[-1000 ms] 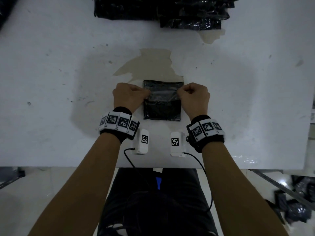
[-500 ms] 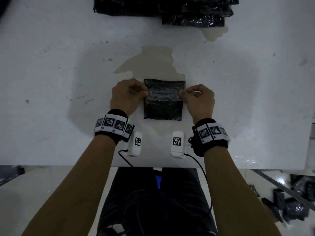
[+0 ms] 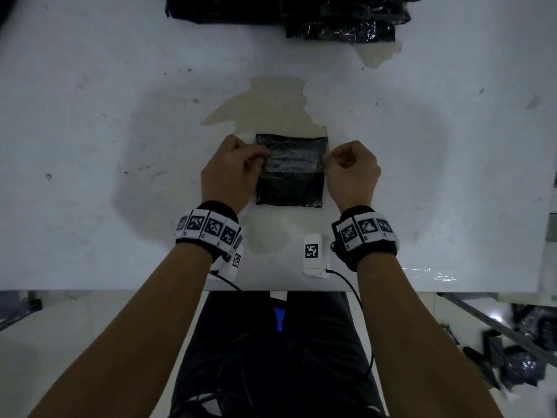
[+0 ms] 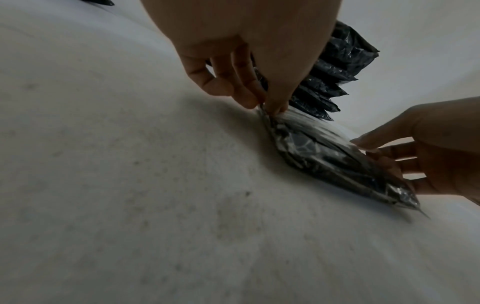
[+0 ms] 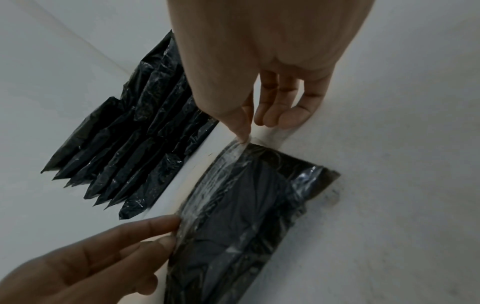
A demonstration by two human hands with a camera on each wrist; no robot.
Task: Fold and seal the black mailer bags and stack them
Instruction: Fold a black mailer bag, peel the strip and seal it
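Note:
A black mailer bag (image 3: 289, 188) lies flat on the white table (image 3: 90, 146) in front of me, its glossy flap (image 3: 294, 161) folded down across its upper half. My left hand (image 3: 265, 156) pinches the flap's left end between thumb and fingers, and the left wrist view shows that pinch (image 4: 270, 107) at the bag's corner (image 4: 324, 156). My right hand (image 3: 328, 156) pinches the flap's right end, with the thumb tip on the flap (image 5: 245, 137) above the bag (image 5: 246, 205). A stack of black mailer bags (image 3: 301, 13) lies at the table's far edge.
Two white tagged boxes (image 3: 315, 254) (image 3: 233, 260) with cables sit near the table's front edge. A worn beige patch (image 3: 271, 107) marks the tabletop beyond the bag. More black bags (image 3: 512, 357) lie on the floor at the right.
Both hands stay at the flap's ends. The right hand's fingers, stretched out half a second ago, have curled in again. The bag has not shifted on the table.

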